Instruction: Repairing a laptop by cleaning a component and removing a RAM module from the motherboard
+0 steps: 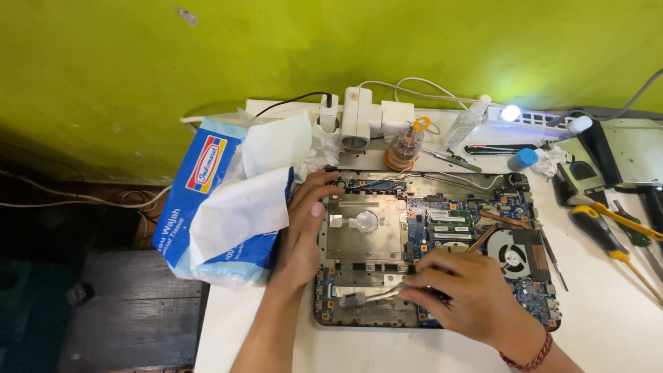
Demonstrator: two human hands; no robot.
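I see an opened laptop base (442, 242) lying flat on the white table (594, 324), bottom cover off: blue circuit board, a grey metal drive bay at centre, copper heat pipe running to one black fan (510, 254) beyond my right hand.

My left hand (304, 228) rests on the laptop's left edge, fingers loosely curled, thumb laid over the frame; it grips nothing that I can make out.

My right hand (469, 293) sits over the near right part of the board, fingers pinched shut around metal tweezers (383, 295), whose tips point left toward a small grey part (352, 300) near the front edge. Whether the tips actually clasp that part I cannot tell; view is soft there.

Count: one laptop, one pair of tweezers in hand. Left of my left hand, one blue-and-white tissue pack (221, 200), touching the wrist side. Right of my right hand, two yellow-handled screwdrivers (608, 235).
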